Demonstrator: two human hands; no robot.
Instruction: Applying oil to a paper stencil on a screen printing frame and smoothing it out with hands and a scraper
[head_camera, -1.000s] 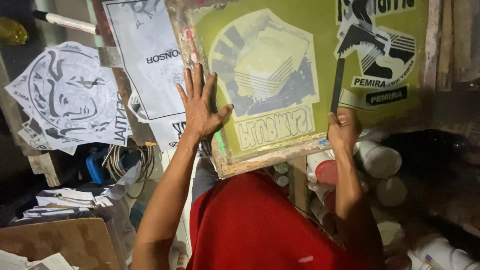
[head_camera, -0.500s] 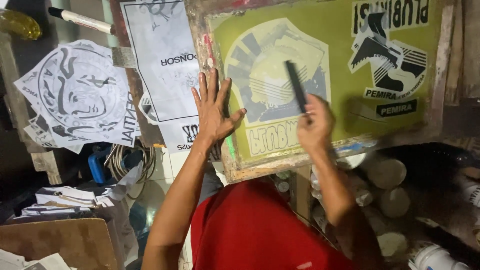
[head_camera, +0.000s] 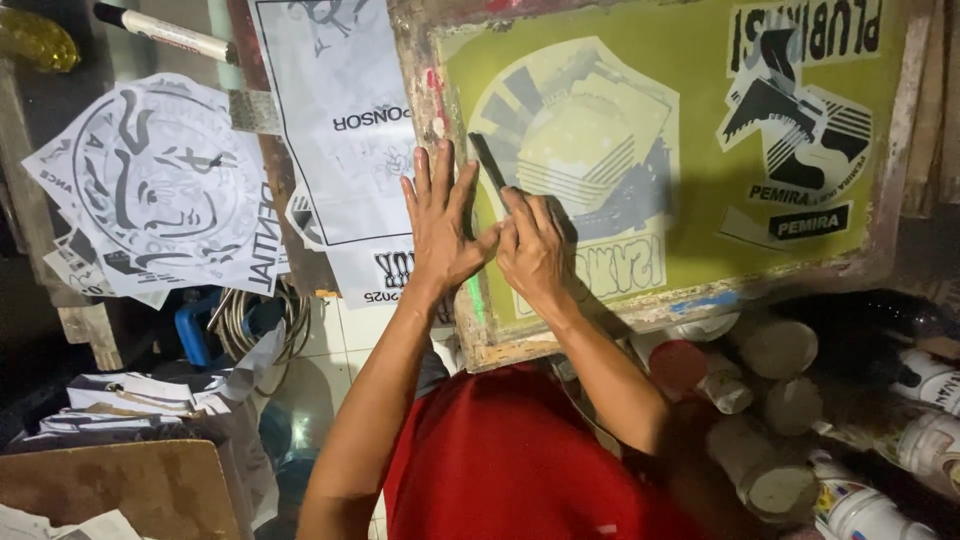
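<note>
The left hand (head_camera: 437, 228) lies flat, fingers spread, on the wooden frame's left rail (head_camera: 420, 110), steadying the green printing screen (head_camera: 690, 170). The right hand (head_camera: 533, 250) pinches a thin dark blade (head_camera: 488, 160) against the mesh near the lower-left corner, seemingly scraping; room lies open rightward, jars (head_camera: 775, 350) crowd below.

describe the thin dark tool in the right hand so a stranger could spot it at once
Find the wooden-framed screen with yellow-green mesh. At its left side the right hand holds a thin dark strip, beside the left hand. It is the only loose, plain black bar; other dark shapes are printed artwork.
</note>
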